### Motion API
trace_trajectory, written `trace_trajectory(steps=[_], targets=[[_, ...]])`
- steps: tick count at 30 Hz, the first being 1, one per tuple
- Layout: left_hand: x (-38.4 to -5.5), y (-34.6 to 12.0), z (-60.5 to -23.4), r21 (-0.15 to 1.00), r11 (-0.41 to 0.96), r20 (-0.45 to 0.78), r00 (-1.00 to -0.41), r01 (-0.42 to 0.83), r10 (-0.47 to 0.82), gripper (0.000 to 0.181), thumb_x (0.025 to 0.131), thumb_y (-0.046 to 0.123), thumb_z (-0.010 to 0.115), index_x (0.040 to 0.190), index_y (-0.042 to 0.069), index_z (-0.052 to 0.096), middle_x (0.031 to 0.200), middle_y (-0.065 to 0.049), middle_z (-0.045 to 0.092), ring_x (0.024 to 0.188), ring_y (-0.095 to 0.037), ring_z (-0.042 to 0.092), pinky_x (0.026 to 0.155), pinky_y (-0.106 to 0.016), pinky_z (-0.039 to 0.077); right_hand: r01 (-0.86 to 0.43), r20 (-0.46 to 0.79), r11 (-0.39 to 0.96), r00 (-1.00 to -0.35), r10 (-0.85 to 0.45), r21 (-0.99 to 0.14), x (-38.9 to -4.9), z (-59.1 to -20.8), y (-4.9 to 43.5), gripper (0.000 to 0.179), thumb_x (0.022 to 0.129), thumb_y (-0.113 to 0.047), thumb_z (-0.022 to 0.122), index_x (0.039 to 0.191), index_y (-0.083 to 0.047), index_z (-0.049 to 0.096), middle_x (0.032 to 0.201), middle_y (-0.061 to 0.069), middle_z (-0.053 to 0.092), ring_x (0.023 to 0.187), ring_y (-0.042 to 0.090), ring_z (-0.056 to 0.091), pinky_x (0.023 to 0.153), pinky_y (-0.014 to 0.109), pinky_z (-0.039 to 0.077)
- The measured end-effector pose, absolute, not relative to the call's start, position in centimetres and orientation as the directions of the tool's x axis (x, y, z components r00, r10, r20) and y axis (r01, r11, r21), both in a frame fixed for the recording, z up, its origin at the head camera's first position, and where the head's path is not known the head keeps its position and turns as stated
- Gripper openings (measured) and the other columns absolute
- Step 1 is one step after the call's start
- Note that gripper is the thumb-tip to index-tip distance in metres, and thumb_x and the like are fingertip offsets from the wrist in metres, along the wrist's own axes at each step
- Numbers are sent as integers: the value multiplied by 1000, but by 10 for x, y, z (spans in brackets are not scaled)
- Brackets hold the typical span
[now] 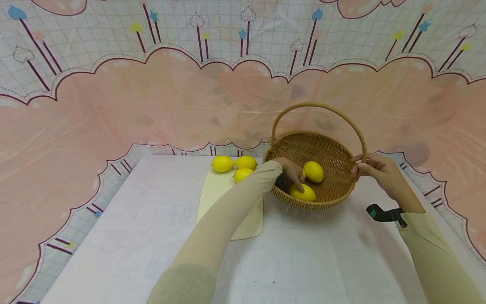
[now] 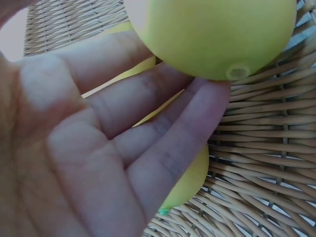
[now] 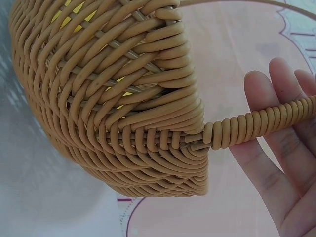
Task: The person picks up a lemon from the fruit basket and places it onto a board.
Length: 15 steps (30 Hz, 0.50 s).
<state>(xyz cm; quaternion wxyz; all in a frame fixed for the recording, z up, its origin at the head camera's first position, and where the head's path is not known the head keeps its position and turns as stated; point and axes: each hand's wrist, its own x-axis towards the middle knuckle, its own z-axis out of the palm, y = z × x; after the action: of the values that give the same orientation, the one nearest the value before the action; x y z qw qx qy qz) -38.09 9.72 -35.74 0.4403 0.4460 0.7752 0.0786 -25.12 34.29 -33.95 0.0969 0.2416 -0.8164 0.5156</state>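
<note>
Pink candle-print cloth point(image 1: 228, 107) hangs behind a white table point(image 1: 114, 223), where a wicker basket point(image 1: 322, 205) stands right of a cream board point(image 1: 213, 202).
Right hand point(image 1: 379, 165) holds the basket handle point(image 1: 320, 105) low, between thumb and fingers; left hand point(image 1: 290, 169), fingers loosely extended, touches the front lemon point(image 1: 306, 195) without closing round it. That lemon lies just under the left fingertips, inside the near rim, long axis roughly sideways; the right hand is farther off.
</note>
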Motion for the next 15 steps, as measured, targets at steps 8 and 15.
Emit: trace_trajectory(steps=[8,15], targets=[[-379,97,-356,554,629,-618,-237,546,750,35,93,15,59,126,5,57,115,-6,61,97,-8,58,80,-16,48,-487,401,372,-870,-289,-790,-251,-339,343,20,96,0,47,107,-8,62,79,-6,68,77,4,64,73,13,54],[-379,97,-356,506,672,-664,-252,541,704,57,87,17,67,138,9,43,146,-13,37,130,-20,42,98,-24,45,-487,401,369,-870,-288,-792,-250,-339,342,19,96,1,47,106,-5,61,79,-7,68,76,3,64,72,13,54]])
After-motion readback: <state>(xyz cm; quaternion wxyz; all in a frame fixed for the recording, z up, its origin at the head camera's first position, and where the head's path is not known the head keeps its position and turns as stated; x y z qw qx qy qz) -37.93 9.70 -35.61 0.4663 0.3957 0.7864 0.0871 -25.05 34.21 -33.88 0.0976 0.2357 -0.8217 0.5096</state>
